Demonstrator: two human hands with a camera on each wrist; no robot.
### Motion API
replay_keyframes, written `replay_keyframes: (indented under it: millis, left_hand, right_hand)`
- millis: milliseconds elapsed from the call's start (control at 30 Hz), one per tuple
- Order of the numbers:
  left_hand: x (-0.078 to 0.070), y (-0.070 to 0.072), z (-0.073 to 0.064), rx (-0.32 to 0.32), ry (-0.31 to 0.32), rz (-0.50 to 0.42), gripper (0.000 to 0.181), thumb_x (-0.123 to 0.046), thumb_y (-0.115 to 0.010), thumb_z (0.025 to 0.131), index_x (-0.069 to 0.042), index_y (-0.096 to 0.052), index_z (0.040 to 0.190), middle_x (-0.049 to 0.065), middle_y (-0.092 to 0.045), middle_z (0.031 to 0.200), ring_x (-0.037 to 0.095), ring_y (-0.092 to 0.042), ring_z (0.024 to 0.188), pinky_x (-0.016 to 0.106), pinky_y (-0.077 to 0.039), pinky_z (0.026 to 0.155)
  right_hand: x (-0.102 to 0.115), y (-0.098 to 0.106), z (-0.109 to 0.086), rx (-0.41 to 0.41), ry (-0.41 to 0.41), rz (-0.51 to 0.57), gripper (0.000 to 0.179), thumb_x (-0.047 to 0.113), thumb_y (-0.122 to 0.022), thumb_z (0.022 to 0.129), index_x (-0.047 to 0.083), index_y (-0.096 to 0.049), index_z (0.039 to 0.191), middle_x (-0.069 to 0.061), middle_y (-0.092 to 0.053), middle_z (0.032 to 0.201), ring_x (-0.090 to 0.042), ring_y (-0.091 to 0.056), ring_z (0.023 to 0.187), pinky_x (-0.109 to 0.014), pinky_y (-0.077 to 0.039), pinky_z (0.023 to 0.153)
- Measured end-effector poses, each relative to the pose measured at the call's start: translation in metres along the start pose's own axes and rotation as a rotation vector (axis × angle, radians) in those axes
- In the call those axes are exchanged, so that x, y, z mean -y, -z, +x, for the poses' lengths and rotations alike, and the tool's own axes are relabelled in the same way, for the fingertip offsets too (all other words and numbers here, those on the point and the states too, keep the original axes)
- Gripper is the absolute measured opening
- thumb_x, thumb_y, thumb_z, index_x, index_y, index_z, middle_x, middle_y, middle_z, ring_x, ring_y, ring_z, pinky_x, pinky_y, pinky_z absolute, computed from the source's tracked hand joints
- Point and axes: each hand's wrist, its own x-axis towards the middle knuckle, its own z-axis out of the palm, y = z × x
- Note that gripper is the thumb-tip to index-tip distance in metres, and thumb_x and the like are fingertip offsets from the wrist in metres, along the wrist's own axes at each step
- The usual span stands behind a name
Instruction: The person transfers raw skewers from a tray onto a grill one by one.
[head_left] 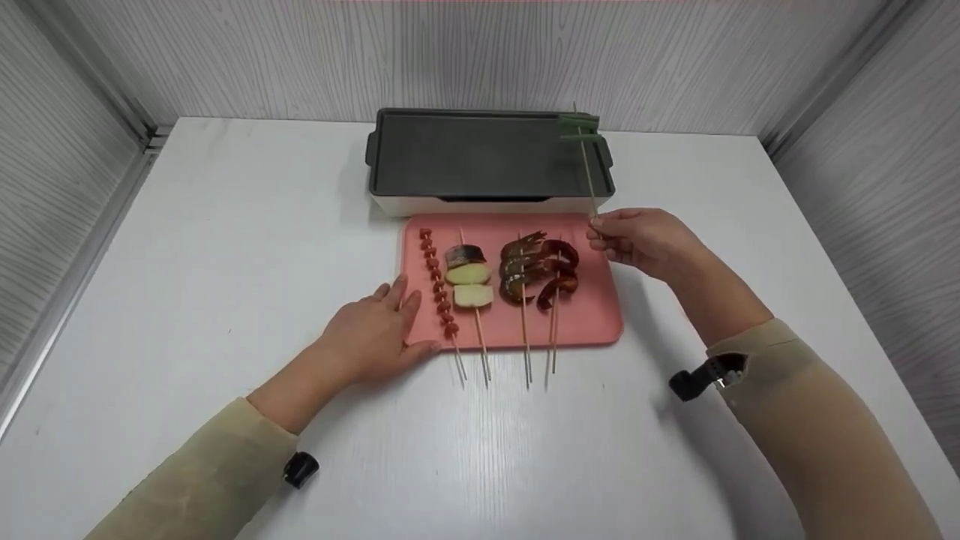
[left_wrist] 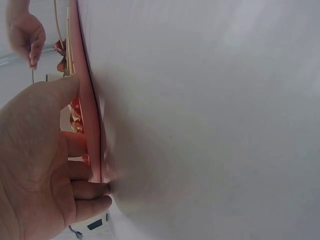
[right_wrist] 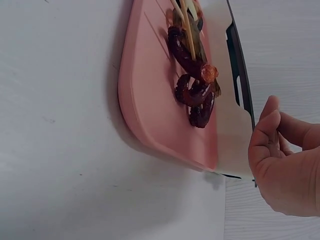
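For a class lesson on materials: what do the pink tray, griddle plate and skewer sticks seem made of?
Pink tray: probably plastic, satin; evenly coloured, smoothly rounded rim.
Griddle plate: likely coated metal, matte; uniformly dark, barely reflective.
Skewer sticks: seemingly bamboo or wood, plain; pale tan, thin.

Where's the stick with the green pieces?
In the head view, the green skewer is pinched in the right hand, its green end over the right side of the dark griddle.

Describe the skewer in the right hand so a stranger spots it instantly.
Find the dark griddle behind the pink tray. Over its right end reaches a bamboo skewer, pinched in the right hand. Unlike the tray's skewers, it bears dark-green strips.
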Motion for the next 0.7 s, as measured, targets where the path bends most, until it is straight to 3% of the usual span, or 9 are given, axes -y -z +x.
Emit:
replay_keyframes:
  millis: [200, 467, 700]
  left_hand:
    - [0.000, 0.000, -0.001, -0.012, -0.007, 0.004, 0.088, -0.064, -0.049, 0.105, 0.006, -0.043, 0.158, 0.032, -0.030, 0.166, 0.053, -0.042, 0.147, 0.061, -0.046, 0.112]
    - [-0.001, 0.000, -0.001, 0.002, 0.002, -0.006, 0.089, -0.064, -0.049, 0.105, 0.005, -0.041, 0.160, 0.032, -0.028, 0.167, 0.052, -0.039, 0.149, 0.060, -0.044, 0.113]
    - [0.000, -0.002, -0.001, 0.001, 0.001, 0.001, 0.088, -0.064, -0.047, 0.106, 0.005, -0.042, 0.159, 0.032, -0.026, 0.168, 0.051, -0.038, 0.149, 0.059, -0.043, 0.115]
  right_hand:
    - [0.002, 0.002, 0.011, -0.004, 0.000, -0.001, 0.015, 0.014, -0.070, 0.104, 0.003, -0.073, 0.113, -0.005, -0.076, 0.094, -0.011, -0.072, 0.082, -0.023, -0.057, 0.077]
    - [0.003, 0.002, 0.022, -0.020, -0.019, -0.001, 0.034, 0.015, -0.069, 0.105, -0.006, -0.064, 0.131, -0.003, -0.076, 0.091, -0.011, -0.072, 0.082, -0.022, -0.057, 0.076]
    - [0.004, 0.002, 0.029, -0.018, -0.029, 0.013, 0.024, 0.014, -0.069, 0.104, -0.004, -0.069, 0.121, -0.003, -0.076, 0.089, -0.010, -0.072, 0.080, -0.023, -0.057, 0.078]
